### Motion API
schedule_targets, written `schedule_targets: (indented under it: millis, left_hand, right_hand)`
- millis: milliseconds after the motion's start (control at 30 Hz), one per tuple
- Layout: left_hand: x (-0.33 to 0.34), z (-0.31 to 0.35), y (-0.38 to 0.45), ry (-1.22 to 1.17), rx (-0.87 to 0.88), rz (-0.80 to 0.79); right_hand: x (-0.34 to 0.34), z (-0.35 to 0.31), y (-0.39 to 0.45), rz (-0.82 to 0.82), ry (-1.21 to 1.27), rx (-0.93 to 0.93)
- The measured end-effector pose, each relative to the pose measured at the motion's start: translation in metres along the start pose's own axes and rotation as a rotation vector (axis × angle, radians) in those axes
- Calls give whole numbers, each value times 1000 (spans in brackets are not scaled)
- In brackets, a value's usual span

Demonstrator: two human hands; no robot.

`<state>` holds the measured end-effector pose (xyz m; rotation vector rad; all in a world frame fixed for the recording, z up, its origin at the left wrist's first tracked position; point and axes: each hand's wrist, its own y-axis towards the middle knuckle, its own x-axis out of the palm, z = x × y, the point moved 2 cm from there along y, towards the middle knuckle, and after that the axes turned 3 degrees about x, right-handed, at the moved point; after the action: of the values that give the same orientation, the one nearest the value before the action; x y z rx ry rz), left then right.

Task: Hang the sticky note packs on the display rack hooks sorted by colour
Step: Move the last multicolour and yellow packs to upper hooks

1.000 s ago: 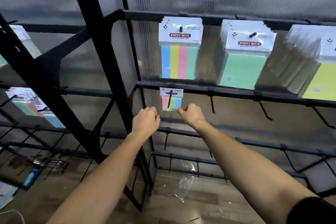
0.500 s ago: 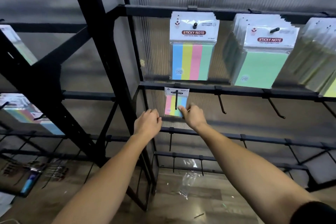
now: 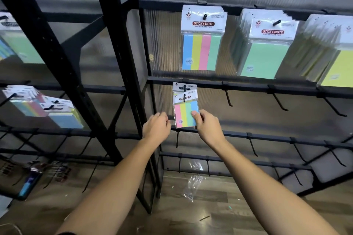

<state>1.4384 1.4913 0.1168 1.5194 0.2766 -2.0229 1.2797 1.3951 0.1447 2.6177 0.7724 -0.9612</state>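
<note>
A small striped pack (image 3: pixel 185 114) of pink, yellow, green and blue notes hangs on the leftmost hook (image 3: pixel 184 92) of the second rail. My right hand (image 3: pixel 206 126) pinches its lower right corner with thumb on the front. A second small pack (image 3: pixel 183 87) sits behind it on the same hook. My left hand (image 3: pixel 156 127) hovers just left of the pack with fingers curled, holding nothing. On the top rail hang a larger striped pack (image 3: pixel 202 42), a stack of green packs (image 3: pixel 264 51) and a stack of yellow packs (image 3: pixel 334 59).
Bare hooks (image 3: pixel 228 98) run along the second rail to the right and on the lower rails (image 3: pixel 267 137). A black upright post (image 3: pixel 118 63) stands left of my hands. More packs (image 3: pixel 57 112) hang on the left rack. An empty clear wrapper (image 3: pixel 193 187) lies on the wooden floor.
The view has moved closer and shifted right. My right hand has moved up onto the lower right corner of the small striped pack, and a second pack now shows behind it.
</note>
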Motion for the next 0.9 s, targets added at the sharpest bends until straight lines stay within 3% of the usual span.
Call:
schedule_targets:
  millis: [500, 767, 900]
  left_hand:
    - [11, 17, 33, -40, 43, 11]
    - [26, 31, 72, -110, -50, -48]
    - [33, 35, 79, -257, -144, -60]
  right_hand:
    - [-40, 2, -27, 162, 103, -15]
    - [-40, 14, -12, 184, 76, 75]
    - [-41, 17, -8, 167, 77, 86]
